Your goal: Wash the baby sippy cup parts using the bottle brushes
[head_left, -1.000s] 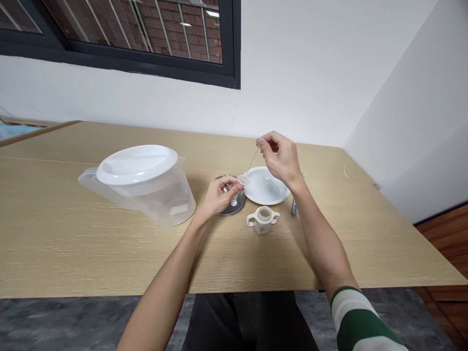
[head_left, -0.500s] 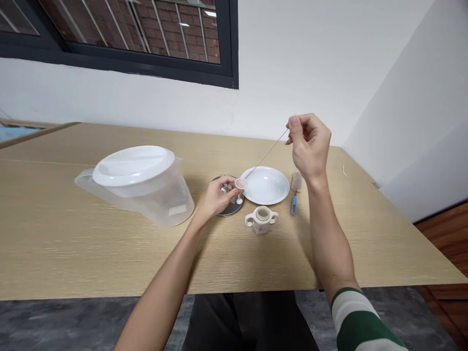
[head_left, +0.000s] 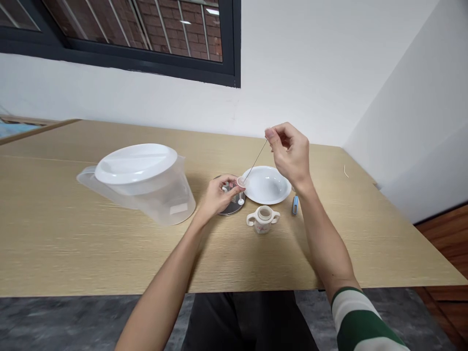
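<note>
My left hand pinches a small translucent round piece, possibly a bottle part, above a round metal plate. A white part shows below the pinched piece. Between the fingertips of my right hand is the upper end of a thin wire rod. The rod slants down to the round piece, where its lower end is hidden. Behind lies a white bowl. Nearer to me stands an uncapped two-handled baby bottle.
A lidded translucent pitcher stands to the left. Right of the bowl lies a blue-handled tool, partly hidden by my right forearm. A thin curved strip lies farther right on the wooden table, below the window.
My right hand has moved left and slightly down, with less of the wire rod showing above the round piece. My left hand stays nearly in place.
</note>
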A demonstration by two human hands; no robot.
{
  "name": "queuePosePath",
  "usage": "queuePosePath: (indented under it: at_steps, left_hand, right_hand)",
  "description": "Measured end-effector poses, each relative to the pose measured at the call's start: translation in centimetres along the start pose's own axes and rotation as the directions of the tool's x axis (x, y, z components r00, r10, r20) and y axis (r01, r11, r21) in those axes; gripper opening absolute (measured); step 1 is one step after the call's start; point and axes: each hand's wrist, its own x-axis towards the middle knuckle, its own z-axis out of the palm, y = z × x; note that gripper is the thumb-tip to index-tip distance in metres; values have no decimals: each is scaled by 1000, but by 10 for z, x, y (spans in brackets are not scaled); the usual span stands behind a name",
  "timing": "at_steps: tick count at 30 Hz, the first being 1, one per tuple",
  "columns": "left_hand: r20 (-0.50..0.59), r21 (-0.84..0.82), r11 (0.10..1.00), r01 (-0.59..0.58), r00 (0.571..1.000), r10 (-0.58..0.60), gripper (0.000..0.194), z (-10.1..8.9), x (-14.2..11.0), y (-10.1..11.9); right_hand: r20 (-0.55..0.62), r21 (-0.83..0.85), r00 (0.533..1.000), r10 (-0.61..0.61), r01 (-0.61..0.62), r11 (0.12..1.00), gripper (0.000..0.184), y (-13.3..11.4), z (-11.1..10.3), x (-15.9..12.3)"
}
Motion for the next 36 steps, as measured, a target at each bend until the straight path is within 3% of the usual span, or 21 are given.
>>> queuePosePath:
  at_steps: [10, 19, 26, 32, 36]
  left_hand:
    - [-39, 10, 999, 41, 998, -41, 22, -1, 0, 6]
    - [-81, -37, 997, 64, 994, -67, 29, -1, 3, -10]
    - [-77, -95, 995, 41, 996, -48, 39, -5, 3, -3]
    - [1, -63, 996, 58, 998, -58, 37, -5, 2, -4]
    - [35, -3, 999, 50, 998, -50, 37, -4, 2, -4]
  right_hand:
    - [188, -69, 980, 61, -49, 996, 37, 14, 44, -17]
    - [248, -106, 965, 86, -61, 992, 32, 20, 45, -17]
    - [383, -109, 921, 72, -32, 994, 24, 26, 54, -22]
    - [293, -144, 948, 120, -80, 986, 29, 28, 50, -19]
    - [213, -56, 969, 127, -117, 992, 34, 28, 41, -13]
